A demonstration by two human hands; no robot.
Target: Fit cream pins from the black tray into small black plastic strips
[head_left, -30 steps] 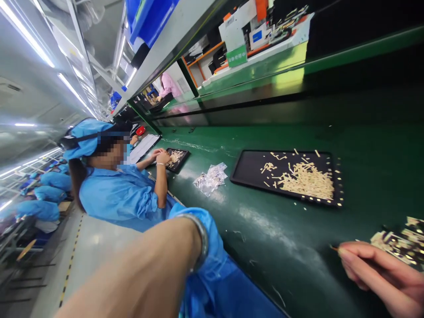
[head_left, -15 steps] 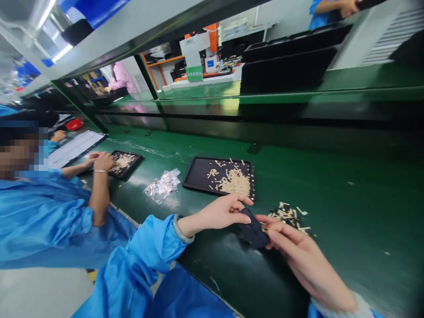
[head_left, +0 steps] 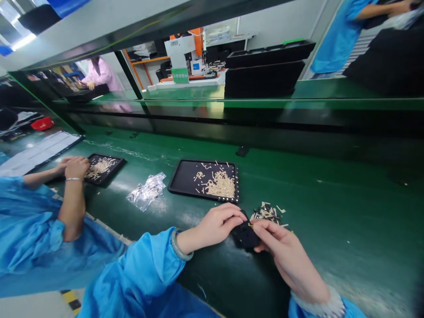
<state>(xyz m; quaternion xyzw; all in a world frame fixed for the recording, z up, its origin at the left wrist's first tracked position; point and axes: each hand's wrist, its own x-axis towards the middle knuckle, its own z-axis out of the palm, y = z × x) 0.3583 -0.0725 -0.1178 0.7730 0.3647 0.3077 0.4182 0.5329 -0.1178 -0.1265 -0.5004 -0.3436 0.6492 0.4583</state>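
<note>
A flat black plastic part (head_left: 244,235) with small holes is held over the bench in front of me. My left hand (head_left: 220,224) is closed on its upper left edge, thumb on top. My right hand (head_left: 285,249) is closed at the part's right edge. Its thumb and forefinger pinch a small orange-yellow piece (head_left: 251,225) against the part, while other fingers are bent under the edge. The detail of the small piece is hard to make out. Just beyond the right hand lies a loose pile of black and cream strips (head_left: 266,212).
A black tray (head_left: 185,176) of small cream strips stands beyond my left hand. Clear plastic bags (head_left: 146,191) lie left of it. A co-worker's hands (head_left: 75,168) work at another black tray (head_left: 107,174). Black bins (head_left: 261,79) stand on the shelf behind.
The view has swung to the right, so the scene has shifted left. The black part is turned somewhat, and the right fingertips have come higher along its edge.
</note>
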